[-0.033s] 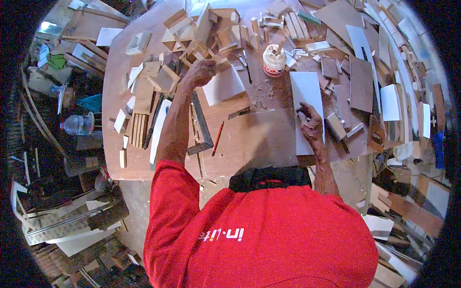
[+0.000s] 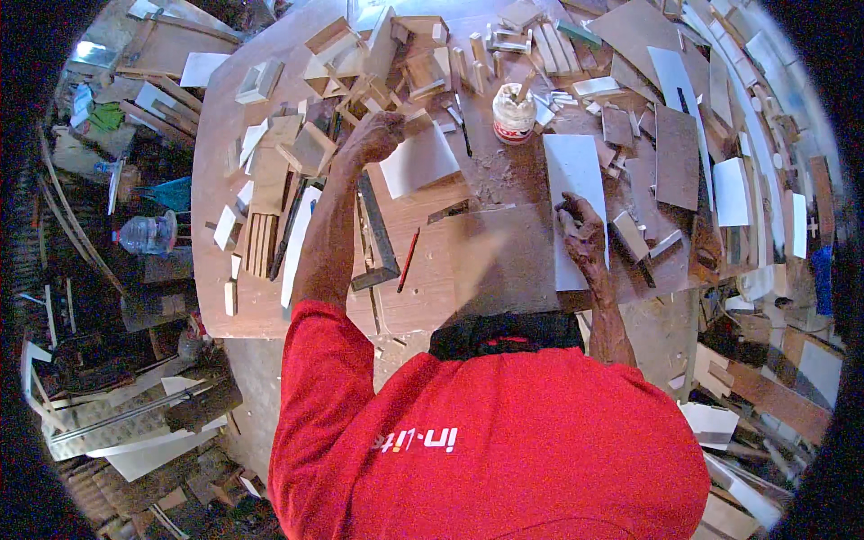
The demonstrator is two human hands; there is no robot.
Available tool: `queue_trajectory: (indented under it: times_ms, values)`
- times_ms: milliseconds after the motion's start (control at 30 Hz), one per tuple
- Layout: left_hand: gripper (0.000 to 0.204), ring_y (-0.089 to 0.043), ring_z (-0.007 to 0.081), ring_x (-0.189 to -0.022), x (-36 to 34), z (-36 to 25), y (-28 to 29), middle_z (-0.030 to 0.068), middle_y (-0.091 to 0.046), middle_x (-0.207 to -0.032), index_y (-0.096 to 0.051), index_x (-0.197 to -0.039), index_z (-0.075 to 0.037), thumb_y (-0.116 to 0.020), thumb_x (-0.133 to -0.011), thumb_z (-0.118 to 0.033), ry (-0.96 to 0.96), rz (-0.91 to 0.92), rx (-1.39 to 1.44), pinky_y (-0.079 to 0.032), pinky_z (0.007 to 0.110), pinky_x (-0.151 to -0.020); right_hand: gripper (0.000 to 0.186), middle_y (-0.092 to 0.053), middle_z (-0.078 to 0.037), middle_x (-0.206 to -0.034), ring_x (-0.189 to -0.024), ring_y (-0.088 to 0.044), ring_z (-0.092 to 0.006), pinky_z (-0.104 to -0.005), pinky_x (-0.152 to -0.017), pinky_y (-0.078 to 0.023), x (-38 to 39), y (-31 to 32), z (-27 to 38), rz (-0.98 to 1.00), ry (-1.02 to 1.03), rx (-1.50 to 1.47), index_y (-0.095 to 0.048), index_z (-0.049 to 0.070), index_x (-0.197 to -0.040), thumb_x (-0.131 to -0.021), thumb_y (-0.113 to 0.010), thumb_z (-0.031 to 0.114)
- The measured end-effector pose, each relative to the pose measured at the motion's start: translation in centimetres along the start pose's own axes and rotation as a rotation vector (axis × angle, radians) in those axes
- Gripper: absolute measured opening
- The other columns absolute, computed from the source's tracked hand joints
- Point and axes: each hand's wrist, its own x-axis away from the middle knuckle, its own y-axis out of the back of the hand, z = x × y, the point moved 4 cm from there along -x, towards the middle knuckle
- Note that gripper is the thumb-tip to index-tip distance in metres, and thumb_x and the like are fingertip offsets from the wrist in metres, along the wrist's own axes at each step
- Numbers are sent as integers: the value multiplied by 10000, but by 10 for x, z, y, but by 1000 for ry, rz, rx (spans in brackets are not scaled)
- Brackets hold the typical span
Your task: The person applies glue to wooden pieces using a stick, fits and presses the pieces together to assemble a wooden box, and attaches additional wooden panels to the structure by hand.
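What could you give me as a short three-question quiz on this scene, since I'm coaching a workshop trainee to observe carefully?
1. Which hand is over the long white panel?
2. True or false: the red pencil stands upright in the jar.
3. What lies between the left forearm and the red pencil?
A) a clear bottle
B) a dark L-shaped piece
C) the jar

Key:
1. The right hand.
2. False; it lies on the table.
3. B
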Motion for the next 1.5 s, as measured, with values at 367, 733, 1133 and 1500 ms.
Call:
queue_trajectory:
  times_ms: [367, 733, 1133, 1500]
  values:
    - [224, -625, 378, -851, -1, -7, 4, 195, -655, -894, -630, -959, -60, -664, -767, -169, 46, 42, -80, -479, 457, -739, 312, -684, -125, -968, -882, -655, -220, -317, -802, -509, -2, 1, 0, -28, 53, 93, -586, 12, -1177, -870, -572, 69]
    - [499, -562, 315, -1130, 0, -9, 24, 174, -589, -1227, -562, -1223, -38, -689, -795, -260, -111, 65, -106, -444, 381, -968, 305, -686, -138, -976, -900, -656, -230, -322, -821, -503, -2, 1, -1, -18, 14, 40, -589, 2, -1167, -875, -569, 87]
    - [222, -668, 210, -662, 27, 13, 68, 125, -700, -763, -710, -894, -17, -690, -726, -160, 292, -460, 186, -509, 316, -629, 281, -674, -160, -973, -899, -660, -293, -362, -813, -511, -4, 4, 4, -46, 61, 113, -613, 22, -1116, -849, -596, 106]
    - [373, -651, 216, -708, 30, 10, 62, 132, -686, -823, -680, -982, -37, -643, -836, -378, 280, -411, 70, -507, 356, -645, 288, -675, -179, -969, -888, -663, -302, -366, -810, -515, -6, 5, 2, -52, 74, 96, -617, 11, -1105, -839, -612, 122]
